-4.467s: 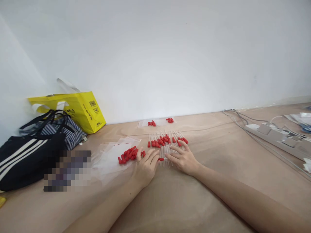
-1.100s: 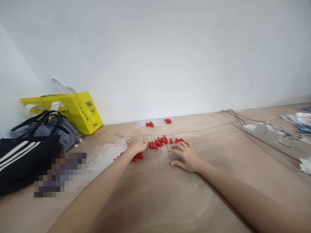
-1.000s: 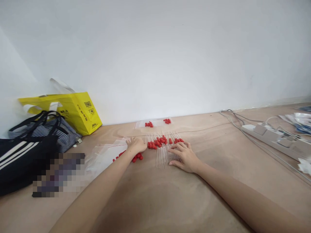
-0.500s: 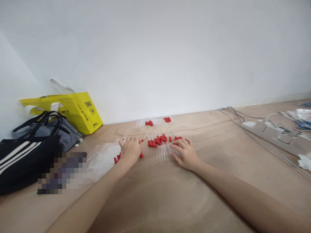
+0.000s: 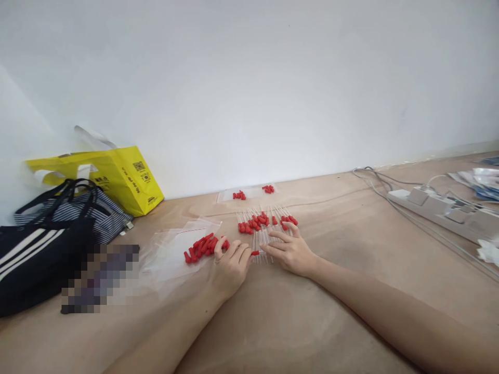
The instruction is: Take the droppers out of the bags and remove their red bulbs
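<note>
My left hand (image 5: pixel 232 262) is closed on a red rubber bulb (image 5: pixel 255 253), whose end shows past the fingertips. My right hand (image 5: pixel 292 252) faces it, thumb and index finger close together at a thin clear dropper tube (image 5: pixel 262 251) that meets the bulb. Below and behind the fingers lie several loose clear tubes (image 5: pixel 257 240) side by side. Beyond them rests a row of droppers with red bulbs (image 5: pixel 255 222), some near my right fingertips. A pile of loose red bulbs (image 5: pixel 200 248) sits on clear plastic bags (image 5: pixel 171 249) left of my left hand.
Farther back, a clear bag holds more red-bulbed droppers (image 5: pixel 239 196). At left stand a yellow bag (image 5: pixel 136 182) and a dark striped bag (image 5: pixel 39 254), with a blurred item (image 5: pixel 99 280) before them. A power strip (image 5: pixel 440 213) with cables lies right, near plastic packets (image 5: pixel 479 182).
My left hand has moved right and nearer, from over the bulb pile to my right hand, bringing a red bulb. My right hand has shifted slightly left, its thumb and index finger closing on a tube.
</note>
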Available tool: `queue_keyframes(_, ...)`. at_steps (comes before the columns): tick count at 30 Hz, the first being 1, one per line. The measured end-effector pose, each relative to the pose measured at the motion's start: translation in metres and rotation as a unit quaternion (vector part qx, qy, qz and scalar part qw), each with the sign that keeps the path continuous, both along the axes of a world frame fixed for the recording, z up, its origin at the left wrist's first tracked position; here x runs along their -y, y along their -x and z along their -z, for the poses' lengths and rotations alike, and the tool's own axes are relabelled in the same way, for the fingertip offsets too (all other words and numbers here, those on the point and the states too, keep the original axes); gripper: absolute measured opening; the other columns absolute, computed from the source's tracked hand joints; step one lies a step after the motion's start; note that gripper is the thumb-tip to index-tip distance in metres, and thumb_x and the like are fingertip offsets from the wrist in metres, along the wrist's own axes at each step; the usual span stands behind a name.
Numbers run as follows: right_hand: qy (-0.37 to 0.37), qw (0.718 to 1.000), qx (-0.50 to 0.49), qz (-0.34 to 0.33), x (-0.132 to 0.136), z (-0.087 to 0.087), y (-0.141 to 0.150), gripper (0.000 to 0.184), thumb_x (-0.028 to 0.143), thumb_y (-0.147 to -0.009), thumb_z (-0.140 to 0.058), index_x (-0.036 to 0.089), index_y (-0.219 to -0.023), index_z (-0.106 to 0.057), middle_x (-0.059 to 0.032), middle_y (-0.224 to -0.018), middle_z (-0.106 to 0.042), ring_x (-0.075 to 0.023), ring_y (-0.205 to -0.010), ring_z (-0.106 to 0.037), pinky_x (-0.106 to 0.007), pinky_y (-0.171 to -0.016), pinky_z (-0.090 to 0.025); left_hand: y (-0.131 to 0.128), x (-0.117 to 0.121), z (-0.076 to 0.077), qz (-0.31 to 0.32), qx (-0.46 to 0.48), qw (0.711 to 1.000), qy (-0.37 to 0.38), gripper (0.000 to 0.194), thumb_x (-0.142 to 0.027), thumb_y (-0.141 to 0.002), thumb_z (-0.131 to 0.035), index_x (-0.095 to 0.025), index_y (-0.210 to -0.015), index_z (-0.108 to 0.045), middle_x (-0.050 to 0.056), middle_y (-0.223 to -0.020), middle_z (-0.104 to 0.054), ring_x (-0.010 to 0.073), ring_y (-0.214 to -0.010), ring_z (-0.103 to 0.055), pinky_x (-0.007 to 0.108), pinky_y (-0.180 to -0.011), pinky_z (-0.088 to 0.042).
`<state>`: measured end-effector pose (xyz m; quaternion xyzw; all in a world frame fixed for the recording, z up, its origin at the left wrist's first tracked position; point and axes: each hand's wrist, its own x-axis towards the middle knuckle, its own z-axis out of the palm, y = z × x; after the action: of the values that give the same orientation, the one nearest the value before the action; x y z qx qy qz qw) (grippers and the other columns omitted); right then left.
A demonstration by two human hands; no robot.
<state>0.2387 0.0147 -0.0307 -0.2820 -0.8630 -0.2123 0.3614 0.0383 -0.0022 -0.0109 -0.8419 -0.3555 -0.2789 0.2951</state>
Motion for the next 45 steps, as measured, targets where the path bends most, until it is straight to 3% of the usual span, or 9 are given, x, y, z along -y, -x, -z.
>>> queue_keyframes(5, -0.029, 1.000, -0.003, -0.009, 0.000, -0.001, 0.001, 0.027, 0.010, -0.083, -0.041, 0.024, -0.099, -0.058, 0.0005, -0.077, -0.068, -0.0151, -0.097, -0.054, -0.045, -0.098, -0.015, 0.000, -0.001, -0.004, 0.032, 0.022, 0.998, 0.050, 0.021, -0.023, -0.086, -0.040, -0.020, -0.098, -0.057, 0.006, -0.108, -0.062, 0.0214, -0.102, -0.054, 0.049, -0.098, -0.012)
queue_keyframes(22, -0.008, 0.999, -0.023, -0.029, 0.005, -0.004, 0.007, 0.014, 0.018, -0.083, -0.045, 0.021, -0.081, -0.058, 0.0040, -0.055, -0.060, -0.0136, -0.086, -0.057, -0.046, -0.100, -0.014, 0.008, 0.000, -0.003, 0.105, 0.033, 0.989, 0.095, 0.027, -0.008, -0.080, -0.038, -0.022, -0.080, -0.060, -0.003, -0.090, -0.068, 0.0192, -0.104, -0.054, 0.054, -0.102, 0.000)
queue_keyframes(38, 0.013, 0.996, -0.053, -0.069, 0.003, -0.004, 0.005, 0.011, 0.021, -0.083, -0.047, 0.020, -0.080, -0.058, 0.0044, -0.059, -0.063, -0.0127, -0.082, -0.057, -0.043, -0.099, -0.014, 0.008, 0.000, -0.004, 0.123, 0.021, 0.989, 0.082, 0.029, -0.003, -0.074, -0.035, -0.021, -0.080, -0.058, -0.002, -0.086, -0.068, 0.0187, -0.103, -0.054, 0.053, -0.103, 0.002)
queue_keyframes(45, 0.041, 0.994, -0.068, -0.080, 0.004, -0.004, -0.002, 0.016, 0.018, -0.083, -0.043, 0.020, -0.080, -0.058, 0.0027, -0.061, -0.063, -0.0139, -0.081, -0.057, -0.043, -0.095, -0.019, 0.012, 0.003, -0.004, 0.109, 0.025, 0.990, 0.081, 0.032, 0.000, -0.073, -0.035, -0.021, -0.080, -0.058, -0.003, -0.086, -0.068, 0.0187, -0.102, -0.055, 0.055, -0.102, -0.004)
